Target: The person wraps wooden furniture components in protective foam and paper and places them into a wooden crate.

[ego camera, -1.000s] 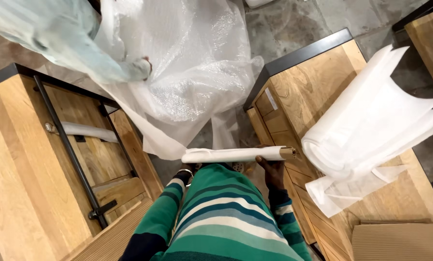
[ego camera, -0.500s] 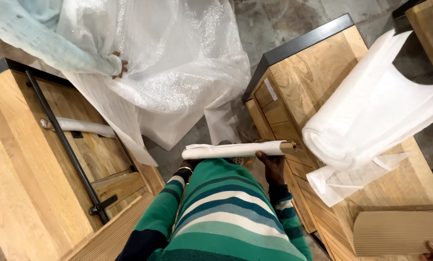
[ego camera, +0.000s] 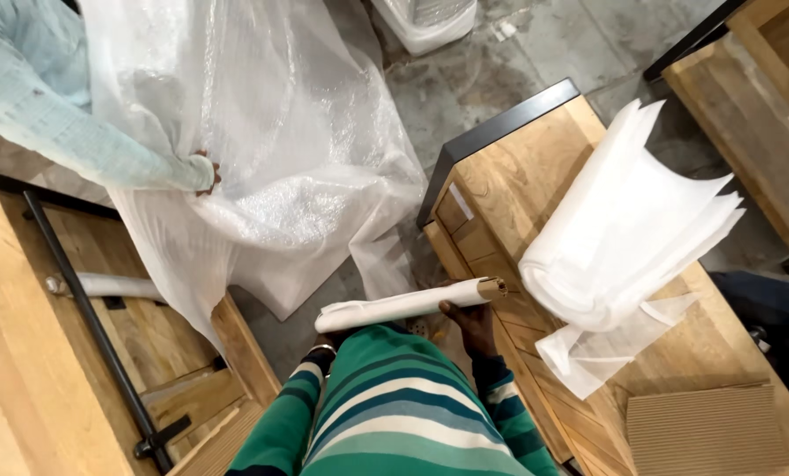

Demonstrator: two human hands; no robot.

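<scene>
Here, the right hand (ego camera: 472,323) is closed tight on a white roll (ego camera: 409,305) low in the middle. The left hand (ego camera: 324,338) hides under it — its grip cannot be told. Bubble wrap (ego camera: 271,150) hangs at 11 o'clock.

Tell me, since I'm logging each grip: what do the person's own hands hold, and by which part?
Both hold a white roll: right hand near its cardboard-core end, left hand at the other end, mostly hidden.

A large sheet of bubble wrap (ego camera: 262,167) hangs over the grey concrete floor (ego camera: 518,62); a loose roll of white foam sheets (ego camera: 628,242) lies on a wooden desk (ego camera: 518,176); a brown corrugated cardboard piece (ego camera: 707,432) rests nearby.
</scene>
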